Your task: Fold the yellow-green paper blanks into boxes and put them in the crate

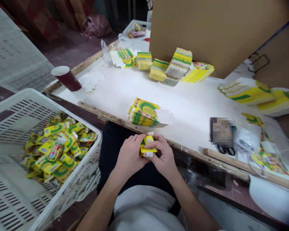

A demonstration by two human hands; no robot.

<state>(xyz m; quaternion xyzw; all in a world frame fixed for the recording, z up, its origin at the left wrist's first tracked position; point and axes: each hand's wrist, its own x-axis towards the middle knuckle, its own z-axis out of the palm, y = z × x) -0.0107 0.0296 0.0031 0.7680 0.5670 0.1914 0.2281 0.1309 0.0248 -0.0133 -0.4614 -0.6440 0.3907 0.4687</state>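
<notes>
Above the lap (pixel 144 175), a small yellow box (pixel 148 140) is held between the left hand (pixel 130 154) and the right hand (pixel 165 158), both half-curled around it. Beyond, yellow cartons (pixel 144 113) are stacked on the table (pixel 108 94); farther back, striped bundles (pixel 157 69) are backed by a cardboard panel (pixel 207 35).

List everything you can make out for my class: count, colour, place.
Table: one, white, ahead
Basket: one, white, left
Loose packets: many, yellow, green, in basket
Cup: one, dark red, table's left end
Near cartons: several, yellow, green, table's near edge
Stacks: several, yellow, green, table's far side
Right cartons: several, yellow, table's right end
Cardboard sheet: one, brown, behind
Scissors: one pair, black, table's right
Held packet: at least one, yellow, front centre
Hands: two (left, right), white wraps on the right, around packet
</notes>
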